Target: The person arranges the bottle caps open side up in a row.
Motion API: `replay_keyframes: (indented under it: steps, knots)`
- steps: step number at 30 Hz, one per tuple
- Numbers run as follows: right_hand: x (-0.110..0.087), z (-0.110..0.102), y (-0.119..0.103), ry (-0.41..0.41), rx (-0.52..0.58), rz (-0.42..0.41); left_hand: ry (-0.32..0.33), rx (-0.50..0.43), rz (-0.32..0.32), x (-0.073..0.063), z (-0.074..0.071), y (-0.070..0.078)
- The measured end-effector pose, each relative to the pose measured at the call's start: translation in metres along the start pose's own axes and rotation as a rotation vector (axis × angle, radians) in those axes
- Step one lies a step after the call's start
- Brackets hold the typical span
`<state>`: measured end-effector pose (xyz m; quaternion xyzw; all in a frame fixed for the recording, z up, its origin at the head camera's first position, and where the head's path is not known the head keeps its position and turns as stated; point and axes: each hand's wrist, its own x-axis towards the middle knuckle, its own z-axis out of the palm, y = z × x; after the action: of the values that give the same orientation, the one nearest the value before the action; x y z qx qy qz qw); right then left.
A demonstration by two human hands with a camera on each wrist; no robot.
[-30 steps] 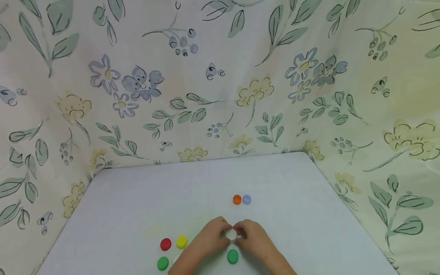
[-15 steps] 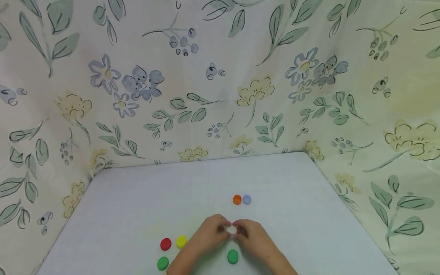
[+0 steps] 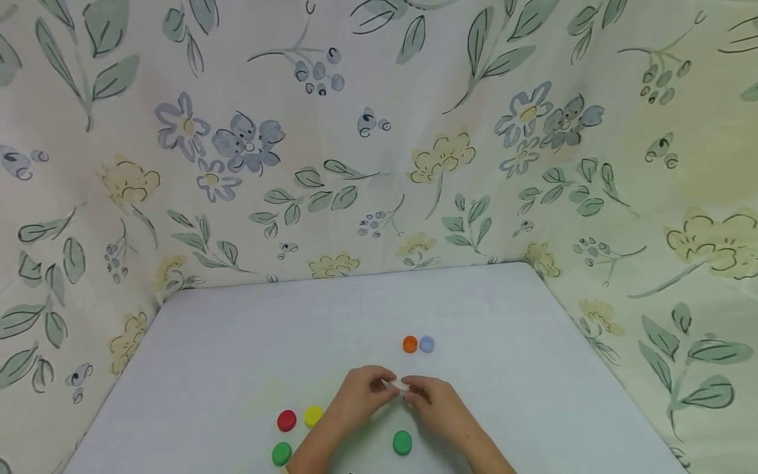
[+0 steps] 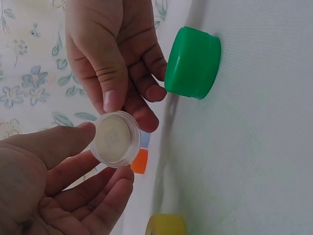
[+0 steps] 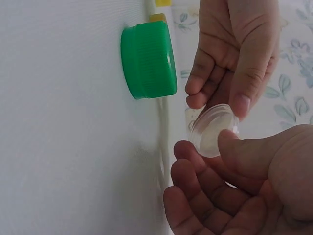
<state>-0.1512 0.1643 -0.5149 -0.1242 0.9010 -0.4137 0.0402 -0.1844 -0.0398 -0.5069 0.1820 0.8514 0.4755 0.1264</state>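
Note:
Ahead of the table's front, my left hand (image 3: 362, 396) and right hand (image 3: 437, 403) meet at a small translucent white bottle cap (image 3: 401, 384). Both pinch its rim between thumb and fingers, one hand at each side. The cap (image 4: 115, 140) is tilted up in the left wrist view, its pale round face showing. In the right wrist view the same cap (image 5: 213, 131) is seen more from the side, raised off the table. A green bottle cap (image 3: 402, 443) lies just in front of the hands, untouched.
Orange (image 3: 410, 344) and pale blue (image 3: 427, 344) caps lie side by side farther back. To the left are red (image 3: 287, 421), yellow (image 3: 313, 416) and green (image 3: 281, 453) caps. A floral cloth (image 3: 379, 197) hangs around the white table (image 3: 254, 336).
Both hands have moved slightly away from me with the white cap, which has tilted from face-up to nearly edge-on in the head view. The loose caps keep their places.

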Motion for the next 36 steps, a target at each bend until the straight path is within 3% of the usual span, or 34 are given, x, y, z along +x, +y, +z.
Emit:
replay_keyframes:
  steps: [10, 23, 36]
  knots:
    - [0.009, -0.003, -0.003, -0.007, 0.08, 0.08, 0.037, -0.038, 0.004, 0.003, -0.002, -0.003]
    - [0.021, -0.004, -0.007, 0.002, 0.089, 0.047, 0.118, -0.028, 0.053, 0.004, -0.003, -0.004]
    - [0.036, 0.0, -0.012, 0.022, 0.06, 0.043, 0.223, 0.021, 0.017, 0.006, -0.006, -0.003]
